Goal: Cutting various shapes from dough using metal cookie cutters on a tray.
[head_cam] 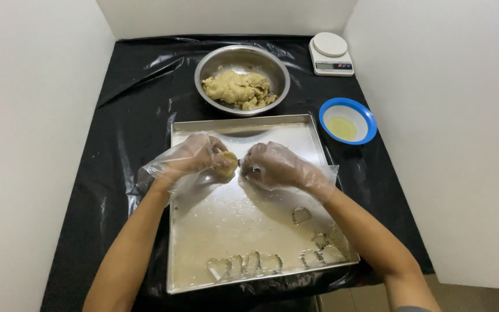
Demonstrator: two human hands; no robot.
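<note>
Head view: over a steel tray (pixel 203 254), the gloved left hand (pixel 194 156) grips a dough ball (pixel 226 163); the right hand (pixel 272 164) pinches a small metal cutter (pixel 256 171).

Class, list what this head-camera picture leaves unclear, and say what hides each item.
- Head view: what the right hand pinches, hidden by its gloved fingers.
- Dough ball: partly covered by the left hand.
- Cutters on the tray: shapes too small and reflective.
- Scale display: too small.
</note>
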